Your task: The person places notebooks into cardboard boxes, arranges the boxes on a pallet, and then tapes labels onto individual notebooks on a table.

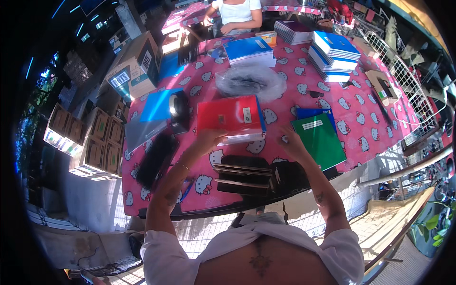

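A red notebook [228,111] tops a short stack in the middle of the table, with a white label on its right side and a blue cover edge showing beneath. My left hand [212,139] is closed on its front left edge, fingers over the cover. Right of the stack and apart from it, my right hand [293,144] hovers with its fingers drawn together. A small white bit shows at those fingertips, too small to name. Just beyond that hand lies a green notebook [320,140] with a white label, partly over a blue notebook [327,114].
Crumpled clear plastic [251,81] lies behind the red stack. Blue notebook stacks [249,49] stand farther back. A tape dispenser [178,111] is at left, a black slotted organizer [244,175] at the near edge. Cardboard boxes [135,69] flank the table; another person [240,16] sits opposite.
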{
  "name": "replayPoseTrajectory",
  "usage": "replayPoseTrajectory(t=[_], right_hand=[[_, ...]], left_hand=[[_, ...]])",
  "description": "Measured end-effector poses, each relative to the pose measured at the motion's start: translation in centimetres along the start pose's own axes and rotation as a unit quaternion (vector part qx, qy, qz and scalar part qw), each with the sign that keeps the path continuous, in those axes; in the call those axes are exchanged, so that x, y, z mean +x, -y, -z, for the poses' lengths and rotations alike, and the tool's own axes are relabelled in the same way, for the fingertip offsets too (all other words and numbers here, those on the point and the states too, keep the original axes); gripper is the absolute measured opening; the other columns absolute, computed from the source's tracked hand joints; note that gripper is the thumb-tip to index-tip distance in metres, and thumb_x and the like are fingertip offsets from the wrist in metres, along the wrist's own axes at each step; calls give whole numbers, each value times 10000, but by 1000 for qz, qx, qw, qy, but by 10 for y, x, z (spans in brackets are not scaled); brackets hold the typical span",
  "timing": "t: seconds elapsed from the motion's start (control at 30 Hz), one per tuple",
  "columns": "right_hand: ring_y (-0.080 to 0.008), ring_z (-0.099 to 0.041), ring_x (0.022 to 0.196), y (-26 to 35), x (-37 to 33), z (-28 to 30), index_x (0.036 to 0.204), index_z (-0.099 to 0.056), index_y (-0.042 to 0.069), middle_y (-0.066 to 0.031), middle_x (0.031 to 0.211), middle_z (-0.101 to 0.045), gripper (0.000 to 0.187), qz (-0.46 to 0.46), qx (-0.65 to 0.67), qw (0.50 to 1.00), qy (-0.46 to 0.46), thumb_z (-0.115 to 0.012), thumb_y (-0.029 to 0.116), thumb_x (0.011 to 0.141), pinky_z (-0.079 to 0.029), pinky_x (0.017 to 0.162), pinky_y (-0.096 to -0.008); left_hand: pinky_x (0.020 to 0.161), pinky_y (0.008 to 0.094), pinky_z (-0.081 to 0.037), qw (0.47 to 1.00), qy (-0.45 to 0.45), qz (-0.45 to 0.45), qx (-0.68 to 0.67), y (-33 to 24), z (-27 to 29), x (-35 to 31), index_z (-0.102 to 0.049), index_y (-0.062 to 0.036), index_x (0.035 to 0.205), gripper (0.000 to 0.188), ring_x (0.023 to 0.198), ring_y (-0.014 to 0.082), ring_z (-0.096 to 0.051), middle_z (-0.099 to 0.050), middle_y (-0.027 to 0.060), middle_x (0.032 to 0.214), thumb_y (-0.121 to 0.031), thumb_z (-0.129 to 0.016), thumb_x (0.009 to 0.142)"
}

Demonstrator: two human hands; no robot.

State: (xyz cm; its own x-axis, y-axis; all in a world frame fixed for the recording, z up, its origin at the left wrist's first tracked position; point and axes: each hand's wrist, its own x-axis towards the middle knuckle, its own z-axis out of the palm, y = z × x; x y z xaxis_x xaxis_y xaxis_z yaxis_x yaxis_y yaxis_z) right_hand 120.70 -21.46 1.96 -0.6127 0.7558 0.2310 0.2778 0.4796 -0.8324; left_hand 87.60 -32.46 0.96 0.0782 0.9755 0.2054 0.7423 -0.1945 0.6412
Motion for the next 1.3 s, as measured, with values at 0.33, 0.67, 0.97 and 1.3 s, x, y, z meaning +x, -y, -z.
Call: replayPoseTrajectory(t=[0.33, 0.67, 0.97, 1.3], right_hand=[[-223, -676, 997, -74, 35, -77, 1294, -575, 40, -137, 1090, -679, 386, -119, 123, 985, 7, -629, 111, 918, -519, 861, -323], [-292, -663, 1058, 73, 23, -17, 1319, -553, 0, -135, 1169, -678, 449, -313, 646, 696, 18, -637, 221, 937, -509, 935, -396], [-134, -637, 980, 98, -59, -10, 1214, -616, 22, -49, 1075, -690, 309, -10, 348, 937, -16, -692, 91, 923, -505, 892, -315], [-57, -607, 906, 36, -120, 13, 1063, -698, 49, 21, 985, -703, 162, -26, 193, 977, -92, -697, 157, 941, -490, 787, -252]], left_hand=[[667, 302, -523, 1000, -8, 16, -16, 1, 11, 7, -726, -56, 1099, 235, 711, 181, -683, -725, 154, 882, -161, -725, 889], [740, 379, -542, 949, -242, -155, 130, -61, 3, -38, -683, -85, 1077, 189, 821, 291, -698, -705, 123, 914, -152, -668, 901], [1020, 351, -460, 917, -136, -21, -374, -82, 54, -61, -432, 14, 1417, 626, 1192, 211, -585, -487, 132, 1419, -138, -720, 881], [840, 272, -502, 932, -50, -14, -360, -106, 6, -62, -659, 3, 1131, 235, 933, 103, -630, -704, 30, 1028, -115, -686, 929]])
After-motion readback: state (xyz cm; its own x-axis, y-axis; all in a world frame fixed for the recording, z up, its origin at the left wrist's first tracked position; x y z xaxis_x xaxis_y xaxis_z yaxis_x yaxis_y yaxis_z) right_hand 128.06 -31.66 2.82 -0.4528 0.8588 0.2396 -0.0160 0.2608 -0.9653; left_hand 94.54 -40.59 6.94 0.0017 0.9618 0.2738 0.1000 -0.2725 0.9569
